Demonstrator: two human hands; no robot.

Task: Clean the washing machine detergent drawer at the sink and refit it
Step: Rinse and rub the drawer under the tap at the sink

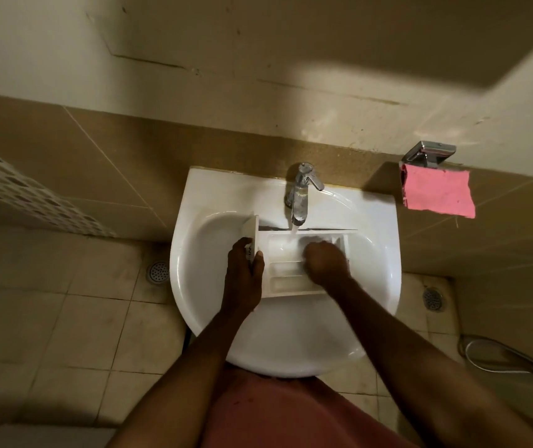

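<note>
The drawer (291,270) I've got in the sink looks like white matt plastic, smooth and wet. The sink (291,337) itself is glossy white ceramic, pretty shiny along the rim. The tap (300,192) is polished chrome metal. On the far right hangs a pink cloth (436,192), soft and a bit frayed, under a shiny metal holder (428,153). The floor tiles (64,318) look dull and grimy.

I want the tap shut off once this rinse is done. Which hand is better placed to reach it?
Probably the right hand. It is inside the drawer, just below the tap, and looks free. The left hand grips the drawer's front panel, steadying it.
</note>
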